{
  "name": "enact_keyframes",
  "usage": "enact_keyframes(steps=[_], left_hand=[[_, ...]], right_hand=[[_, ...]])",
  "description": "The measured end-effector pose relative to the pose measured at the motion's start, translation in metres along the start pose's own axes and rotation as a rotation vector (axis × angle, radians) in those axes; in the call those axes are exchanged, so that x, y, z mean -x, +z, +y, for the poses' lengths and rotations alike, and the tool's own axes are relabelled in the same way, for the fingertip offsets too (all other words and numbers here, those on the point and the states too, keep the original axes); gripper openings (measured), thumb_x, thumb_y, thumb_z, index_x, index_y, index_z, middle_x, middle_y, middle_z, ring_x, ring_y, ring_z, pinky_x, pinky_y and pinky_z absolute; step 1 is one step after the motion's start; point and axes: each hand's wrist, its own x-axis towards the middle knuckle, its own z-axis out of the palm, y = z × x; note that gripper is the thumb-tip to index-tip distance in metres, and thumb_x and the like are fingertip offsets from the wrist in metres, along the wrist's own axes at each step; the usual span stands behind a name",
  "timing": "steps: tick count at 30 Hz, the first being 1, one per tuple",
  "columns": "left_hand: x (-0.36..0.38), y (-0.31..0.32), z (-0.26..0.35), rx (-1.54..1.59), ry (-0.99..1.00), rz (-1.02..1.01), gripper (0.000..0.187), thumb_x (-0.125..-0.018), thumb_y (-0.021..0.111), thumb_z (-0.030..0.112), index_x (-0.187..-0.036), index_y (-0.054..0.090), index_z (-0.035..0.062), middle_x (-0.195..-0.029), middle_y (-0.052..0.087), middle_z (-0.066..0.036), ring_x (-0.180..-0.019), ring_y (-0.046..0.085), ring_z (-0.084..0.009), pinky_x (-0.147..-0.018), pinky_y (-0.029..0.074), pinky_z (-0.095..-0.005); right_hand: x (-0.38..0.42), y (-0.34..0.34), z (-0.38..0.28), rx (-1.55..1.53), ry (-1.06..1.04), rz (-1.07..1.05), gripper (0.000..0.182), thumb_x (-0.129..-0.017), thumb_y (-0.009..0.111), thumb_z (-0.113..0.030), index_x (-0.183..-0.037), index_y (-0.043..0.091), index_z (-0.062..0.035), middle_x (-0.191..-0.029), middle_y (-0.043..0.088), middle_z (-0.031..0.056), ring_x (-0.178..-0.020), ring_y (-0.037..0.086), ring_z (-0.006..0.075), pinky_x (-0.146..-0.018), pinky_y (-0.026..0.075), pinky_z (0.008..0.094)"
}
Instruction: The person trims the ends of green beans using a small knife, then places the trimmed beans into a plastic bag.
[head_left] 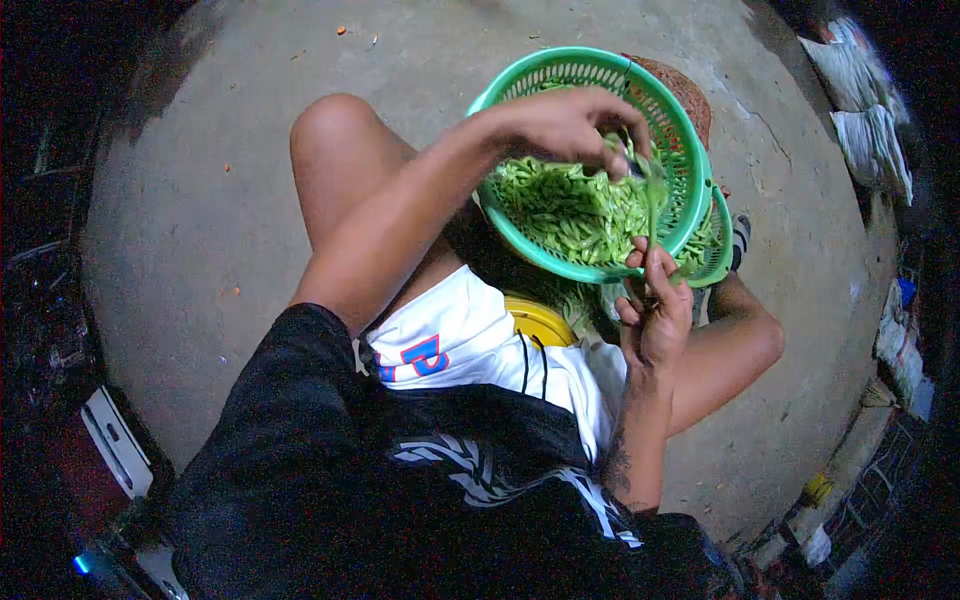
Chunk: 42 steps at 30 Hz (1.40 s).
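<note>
Around the large green basket things sit close: a second green basket is partly hidden under its right side, a reddish-brown rounded thing shows behind its far rim, and dark striped footwear is just beyond the smaller basket. A yellow thing lies between my legs, mostly covered by my white shorts. My bent knees stand either side, and my left forearm crosses the large basket's left rim, hiding part of it.

That basket's slotted wall rises round a heap of cut green pieces. My right hand is at the near right rim, thumb and fingertips pressed together on a long green piece that points up over the basket. My left hand is above the heap, fingers curled and partly apart near the long piece's upper end; something small and dark shows at them, but blur keeps me from telling whether I pinch it. Grey floor spreads wide beyond my left knee, and pale crumpled sheets lie at its far right edge
</note>
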Motion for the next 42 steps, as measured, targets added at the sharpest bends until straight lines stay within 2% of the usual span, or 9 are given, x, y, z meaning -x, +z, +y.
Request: enact_keyframes(steps=[8,14,20,23,27,28,32,34,42], left_hand=[[-0.002,0.024,0.007,-0.130,-0.027,-0.018,0.042,-0.083,0.079,0.012,-0.122,0.064,0.0073,-0.097,0.062,-0.001,-0.085,0.058,-0.0138,-0.080,0.049,-0.0321],[0.002,-0.009,0.005,-0.033,-0.116,0.000,0.032,-0.087,0.071,0.010,-0.119,0.064,0.0065,-0.098,0.064,-0.004,-0.083,0.062,-0.0129,-0.070,0.050,-0.0291],[-0.004,0.023,0.004,-0.121,0.075,-0.068,0.041,-0.082,0.071,0.003,-0.122,0.063,0.0053,-0.110,0.066,-0.006,-0.103,0.060,-0.0159,-0.089,0.049,-0.0301],[-0.002,0.004,0.001,-0.006,-0.112,0.004,0.040,-0.081,0.069,0.000,-0.120,0.062,0.0041,-0.111,0.066,-0.006,-0.102,0.060,-0.0147,-0.088,0.050,-0.0314],[-0.001,0.015,0.002,-0.206,0.050,0.052,0.044,-0.079,0.071,0.000,-0.122,0.062,0.0050,-0.106,0.064,-0.005,-0.101,0.058,-0.0139,-0.085,0.050,-0.0294],[0.002,0.026,0.015,-0.041,-0.130,-0.020,0.046,-0.078,0.072,0.001,-0.123,0.062,0.0049,-0.106,0.064,-0.005,-0.102,0.059,-0.0147,-0.085,0.050,-0.0303],[-0.005,0.014,-0.004,-0.075,0.107,-0.047,0.042,-0.080,0.068,-0.001,-0.121,0.063,0.0054,-0.108,0.067,-0.005,-0.096,0.062,-0.0139,-0.082,0.052,-0.0308],[-0.001,0.001,0.003,-0.059,-0.050,0.020,0.038,-0.081,0.067,-0.001,-0.118,0.064,0.0049,-0.107,0.067,-0.005,-0.093,0.062,-0.0137,-0.076,0.054,-0.0298],[-0.001,0.015,0.007,-0.069,0.023,-0.048,0.041,-0.081,0.071,0.003,-0.121,0.063,0.0016,-0.109,0.066,-0.006,-0.103,0.060,-0.0163,-0.092,0.049,-0.0325]], right_hand=[[-0.005,0.008,0.000,0.025,0.005,0.063,0.024,-0.101,0.064,-0.022,-0.116,0.067,-0.0031,-0.096,0.067,0.0033,-0.059,0.048,0.0024,-0.043,0.031,0.0173],[-0.002,0.005,-0.003,0.003,0.016,0.035,0.024,-0.101,0.064,-0.022,-0.116,0.066,-0.0032,-0.095,0.067,0.0020,-0.054,0.043,0.0011,-0.043,0.029,0.0169],[-0.005,0.015,-0.001,-0.005,0.006,0.028,0.027,-0.101,0.064,-0.024,-0.117,0.065,-0.0028,-0.094,0.065,0.0009,-0.052,0.038,0.0009,-0.043,0.027,0.0171],[-0.002,0.016,-0.006,-0.004,0.021,0.031,0.026,-0.101,0.064,-0.023,-0.118,0.065,-0.0033,-0.093,0.064,0.0000,-0.052,0.035,0.0009,-0.043,0.026,0.0173],[-0.005,0.018,-0.006,-0.026,0.031,0.032,0.027,-0.101,0.064,-0.022,-0.120,0.064,-0.0027,-0.093,0.064,0.0001,-0.052,0.035,0.0009,-0.044,0.026,0.0178],[-0.007,0.019,-0.004,-0.024,0.033,0.035,0.027,-0.101,0.064,-0.022,-0.120,0.064,-0.0027,-0.093,0.064,0.0001,-0.052,0.035,0.0009,-0.044,0.026,0.0178],[-0.006,0.021,-0.004,-0.018,0.012,0.033,0.029,-0.101,0.064,-0.023,-0.122,0.063,-0.0026,-0.092,0.064,0.0003,-0.053,0.035,0.0012,-0.044,0.026,0.0178],[-0.005,0.023,-0.008,-0.028,0.011,0.013,0.027,-0.101,0.064,-0.023,-0.121,0.063,-0.0033,-0.092,0.064,0.0004,-0.053,0.035,0.0012,-0.044,0.026,0.0178],[-0.005,0.022,-0.005,-0.059,0.042,0.013,0.031,-0.102,0.062,-0.023,-0.126,0.062,-0.0035,-0.103,0.070,0.0056,-0.052,0.034,0.0015,-0.043,0.027,0.0173]])
